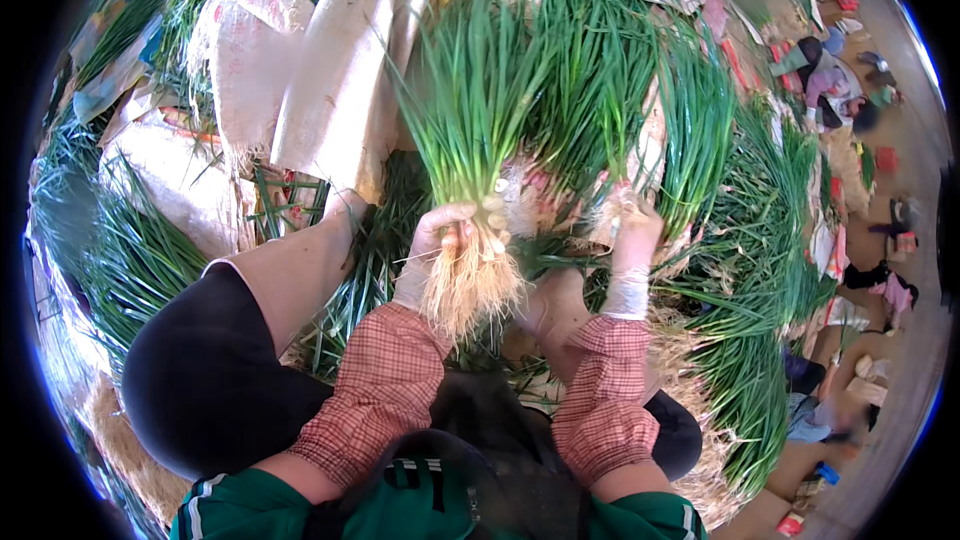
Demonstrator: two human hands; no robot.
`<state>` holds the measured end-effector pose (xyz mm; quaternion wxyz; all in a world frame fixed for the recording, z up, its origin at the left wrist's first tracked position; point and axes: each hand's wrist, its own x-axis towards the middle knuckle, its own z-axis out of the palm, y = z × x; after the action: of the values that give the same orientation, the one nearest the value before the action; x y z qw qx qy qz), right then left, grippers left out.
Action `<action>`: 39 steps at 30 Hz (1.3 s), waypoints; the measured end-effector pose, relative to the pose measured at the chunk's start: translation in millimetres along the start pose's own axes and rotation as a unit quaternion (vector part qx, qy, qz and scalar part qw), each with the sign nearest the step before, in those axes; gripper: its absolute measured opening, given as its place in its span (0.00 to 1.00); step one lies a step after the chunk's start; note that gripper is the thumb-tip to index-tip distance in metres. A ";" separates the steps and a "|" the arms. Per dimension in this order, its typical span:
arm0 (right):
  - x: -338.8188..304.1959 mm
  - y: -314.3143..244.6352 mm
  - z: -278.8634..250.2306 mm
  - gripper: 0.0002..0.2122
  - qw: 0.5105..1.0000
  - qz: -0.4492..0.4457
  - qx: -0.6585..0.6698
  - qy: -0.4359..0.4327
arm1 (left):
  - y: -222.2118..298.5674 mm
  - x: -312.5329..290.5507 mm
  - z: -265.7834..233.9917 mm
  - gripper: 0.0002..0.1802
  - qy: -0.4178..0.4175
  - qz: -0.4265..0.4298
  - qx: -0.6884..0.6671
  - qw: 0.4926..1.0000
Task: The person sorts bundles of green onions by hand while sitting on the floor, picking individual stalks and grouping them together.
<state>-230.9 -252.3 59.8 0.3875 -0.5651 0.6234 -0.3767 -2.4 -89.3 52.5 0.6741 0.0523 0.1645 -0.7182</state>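
My left hand (437, 242), in a thin pale glove, is wrapped round the base of a thick bunch of green onions (470, 90). Its leaves fan out away from me, and a tuft of pale stringy roots (472, 285) hangs toward my lap. To the right, my gloved right hand (635, 227) is closed at the root end of a few more green onions (617, 140). Those stalks lie against a heap of loose green onions (580, 50) beyond both hands. My fingers partly hide where the right hand grips.
White woven sacks (335, 70) lie at the far left. Another pile of green onions (745, 340) runs along my right side, roots toward me. Loose leaves (385, 230) cover the ground between my legs. Other people (825, 80) sit along the right edge.
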 end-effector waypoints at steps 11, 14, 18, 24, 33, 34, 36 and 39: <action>-111.8 -50.7 23.2 0.15 0.949 0.065 -0.114 -0.286 | -29.7 -13.1 0.4 0.16 0.117 -0.007 0.011 0.993; -101.1 -27.8 21.5 0.21 0.927 0.137 -0.113 -0.331 | -29.5 -17.8 16.9 0.19 0.106 -0.001 0.062 0.992; -47.5 29.6 46.9 0.14 0.912 -0.123 -0.307 -0.241 | -32.1 0.8 -3.8 0.19 0.095 -0.066 0.064 0.991; -61.0 76.6 82.6 0.12 0.911 0.150 0.228 -0.309 | -29.0 4.8 -6.1 0.17 0.091 -0.055 0.038 0.994; -97.8 29.9 75.1 0.12 0.806 0.337 0.471 -0.120 | -28.6 8.0 -10.2 0.15 0.120 -0.013 0.119 0.986; -95.1 31.9 71.8 0.11 0.818 0.343 0.449 -0.105 | -10.3 19.2 -45.5 0.16 0.049 -0.060 0.219 0.973; -85.9 35.0 50.6 0.09 0.780 0.302 0.539 -0.100 | -14.4 27.5 -40.6 0.12 0.097 -0.076 0.376 0.918; -92.5 -9.7 28.2 0.05 0.722 0.351 0.593 -0.059 | 1.4 25.5 -44.3 0.07 0.175 -0.083 0.475 0.858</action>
<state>-195.6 -161.7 62.3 0.7838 0.0182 0.4024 -0.4728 -9.7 -100.1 3.1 0.4649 0.4775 -0.0778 -0.7415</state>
